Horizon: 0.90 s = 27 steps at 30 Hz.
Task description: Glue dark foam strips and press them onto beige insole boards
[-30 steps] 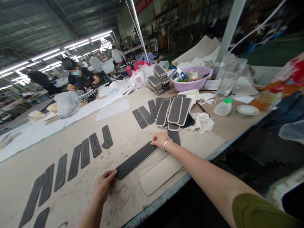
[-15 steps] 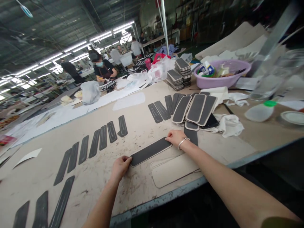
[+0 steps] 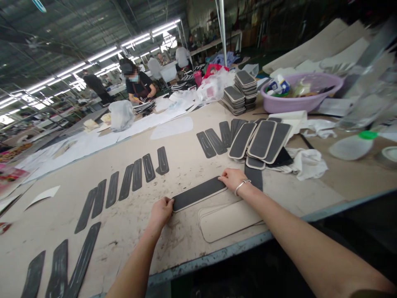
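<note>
A long dark grey panel with a pale border point(image 3: 200, 193) lies slantwise between my hands, at or just above the table. My left hand point(image 3: 161, 212) pinches its left end. At the right end, the fingers of my right hand point(image 3: 233, 179) are closed on the edge; a bracelet circles that wrist. Just below the panel rests a small stack of beige rounded panels point(image 3: 229, 221), partly under my right forearm. Beyond my right hand sits a pile of pale-bordered dark panels point(image 3: 263, 140). Dark strips with a glossy look point(image 3: 126, 182) lie in a row to the left.
A purple basin point(image 3: 297, 97) holding packets stands at the back right, beside stacked panels point(image 3: 234, 99). A white cloth point(image 3: 310, 163) and a green-capped bottle point(image 3: 352, 147) lie at the right. A person point(image 3: 136, 85) works across the table. The table edge point(image 3: 217, 258) runs close to me.
The view has shifted slightly, so most things appear a little further right. Both hands keep their hold on the dark panel, which has hardly moved against the table.
</note>
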{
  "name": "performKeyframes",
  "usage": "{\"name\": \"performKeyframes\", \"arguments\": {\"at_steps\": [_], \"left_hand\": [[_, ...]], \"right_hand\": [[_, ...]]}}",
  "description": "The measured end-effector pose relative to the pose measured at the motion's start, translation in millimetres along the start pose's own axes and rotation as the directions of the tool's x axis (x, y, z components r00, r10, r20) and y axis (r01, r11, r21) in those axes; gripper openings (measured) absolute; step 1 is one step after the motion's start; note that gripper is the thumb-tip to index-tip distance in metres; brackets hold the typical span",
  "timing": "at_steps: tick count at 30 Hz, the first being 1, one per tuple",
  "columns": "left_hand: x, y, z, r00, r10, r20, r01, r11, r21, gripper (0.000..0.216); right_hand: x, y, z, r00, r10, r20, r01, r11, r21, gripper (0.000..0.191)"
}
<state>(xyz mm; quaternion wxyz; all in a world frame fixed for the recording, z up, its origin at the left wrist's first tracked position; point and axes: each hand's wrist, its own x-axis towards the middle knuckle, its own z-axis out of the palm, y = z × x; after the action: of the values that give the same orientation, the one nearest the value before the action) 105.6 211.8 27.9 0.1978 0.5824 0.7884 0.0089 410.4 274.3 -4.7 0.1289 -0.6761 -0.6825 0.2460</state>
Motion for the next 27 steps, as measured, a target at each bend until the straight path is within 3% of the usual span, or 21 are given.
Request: {"name": "performKeyframes", "arguments": {"at_steps": [27], "left_hand": [[10.3,-9.5,2.5,0.997,-0.050,0.067,0.056,0.995,-0.083,0.029]], "right_hand": [[-3.6,-4.9,1.7,1.000,0.004,-0.010,-0.005,1.000,-0.028,0.019]]}}
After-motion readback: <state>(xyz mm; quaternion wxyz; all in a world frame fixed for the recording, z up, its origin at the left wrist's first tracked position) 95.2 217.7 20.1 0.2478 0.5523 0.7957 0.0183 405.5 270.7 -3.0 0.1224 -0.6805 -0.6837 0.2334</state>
